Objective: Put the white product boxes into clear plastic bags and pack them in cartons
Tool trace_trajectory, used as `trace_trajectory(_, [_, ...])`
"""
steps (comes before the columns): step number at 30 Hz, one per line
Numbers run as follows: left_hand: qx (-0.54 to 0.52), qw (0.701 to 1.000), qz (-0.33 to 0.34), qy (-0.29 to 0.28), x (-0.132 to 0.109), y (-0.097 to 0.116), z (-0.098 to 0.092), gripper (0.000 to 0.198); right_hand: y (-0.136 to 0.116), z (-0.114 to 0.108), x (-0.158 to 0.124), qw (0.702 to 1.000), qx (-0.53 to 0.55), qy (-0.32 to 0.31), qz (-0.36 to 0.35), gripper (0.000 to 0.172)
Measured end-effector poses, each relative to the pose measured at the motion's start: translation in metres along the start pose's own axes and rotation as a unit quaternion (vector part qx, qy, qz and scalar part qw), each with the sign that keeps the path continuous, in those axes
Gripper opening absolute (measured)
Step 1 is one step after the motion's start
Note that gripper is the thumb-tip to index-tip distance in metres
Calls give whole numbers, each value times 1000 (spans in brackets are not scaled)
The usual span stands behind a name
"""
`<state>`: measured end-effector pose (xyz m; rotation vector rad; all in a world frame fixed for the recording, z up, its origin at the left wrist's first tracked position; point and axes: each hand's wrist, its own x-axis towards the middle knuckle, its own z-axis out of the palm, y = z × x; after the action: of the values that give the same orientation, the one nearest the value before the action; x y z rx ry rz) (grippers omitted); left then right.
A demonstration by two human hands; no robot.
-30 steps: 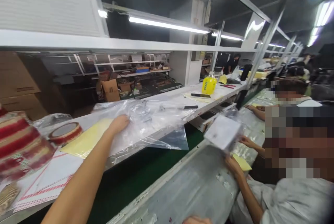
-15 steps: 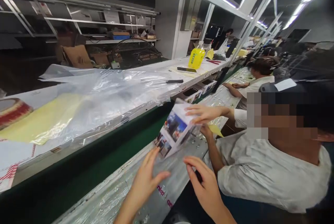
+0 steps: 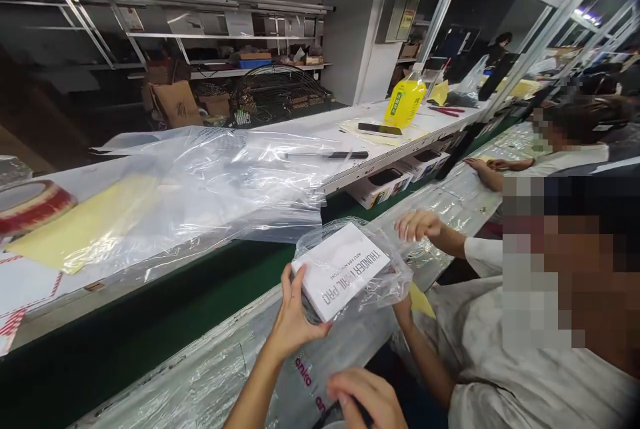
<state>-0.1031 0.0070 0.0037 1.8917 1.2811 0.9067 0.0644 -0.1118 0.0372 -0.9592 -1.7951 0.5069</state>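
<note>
My left hand grips the near left corner of a white product box lettered "THUNDER TRAIL PRO", thumb below and fingers on its edge. A loose clear plastic bag surrounds the box and bunches at its right side. Lower down, my right hand is loosely curled, apart from the box, with a dark gap between thumb and fingers; the frame edge cuts it off. A co-worker's raised hand is just beyond the bag. That person's other hand is partly hidden by the bag, near a yellow sheet.
On the white bench at left lie clear plastic sheets, a tape roll, yellow paper, a black-handled tool, a phone and a yellow bottle. A green belt runs alongside. Boxes sit under the bench.
The box has come from the co-worker's hand into my left hand, now showing its white lettered face. The co-worker's upper hand has let go. My right hand has dropped lower.
</note>
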Motion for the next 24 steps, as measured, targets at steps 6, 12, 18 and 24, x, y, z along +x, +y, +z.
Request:
trace_trajectory(6, [-1, 997, 6, 76, -24, 3, 7, 104, 10, -55, 64, 983, -174, -45, -47, 36])
trace_trajectory(12, [-2, 995, -6, 96, -84, -3, -25, 107, 39, -95, 118, 889, -323, -306, -110, 55])
trace_trajectory(18, [-27, 994, -108, 6, -169, 2, -88, 96, 11, -43, 159, 830, -220, -413, -302, 17])
trace_trajectory(24, [-151, 927, -233, 252, -144, 49, -99, 78, -25, -1, 176, 811, -107, -535, -211, 12])
